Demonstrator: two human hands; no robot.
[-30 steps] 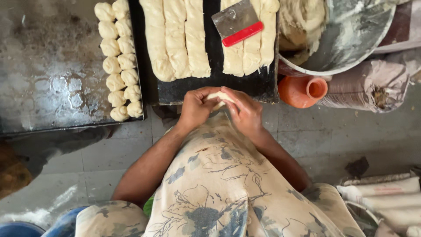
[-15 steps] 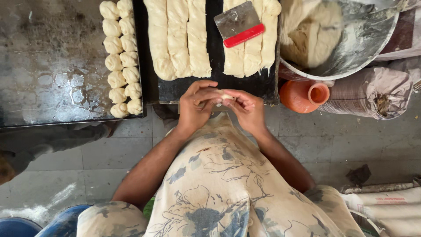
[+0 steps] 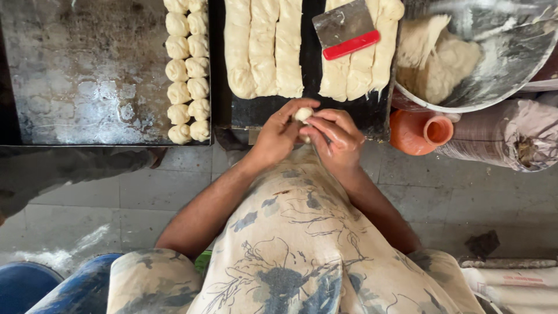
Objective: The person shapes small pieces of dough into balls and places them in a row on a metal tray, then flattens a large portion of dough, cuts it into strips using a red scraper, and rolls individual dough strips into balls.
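A small lump of pale dough (image 3: 303, 113) sits pinched between the two hands, held in the air just in front of the near edge of the dark board (image 3: 311, 49) and above the person's patterned shirt; the left hand (image 3: 278, 136) curls its fingers narrowly round the lump from the left side, thumb and fingertips pressed on it, and the right hand (image 3: 337, 136) closes on it from the right, fingers bent in and touching the same piece, so both hands grip the one lump together; beyond the hands, on the dark board, lie long rolls of dough (image 3: 264, 46) side by side, three to the left and more to the right, and a metal scraper with a red handle (image 3: 346, 32) rests across the right-hand rolls; to the left of the board a flat, floured metal tray (image 3: 81, 75) carries two neat columns of small dough balls (image 3: 187, 70) along its right edge; to the right of the board a large metal bowl (image 3: 500, 52) holds a torn mass of dough, and just beside it, near the right hand, an orange clay pot (image 3: 419, 131) lies on its side on the tiled floor, with a tied sack (image 3: 511, 136) further right.
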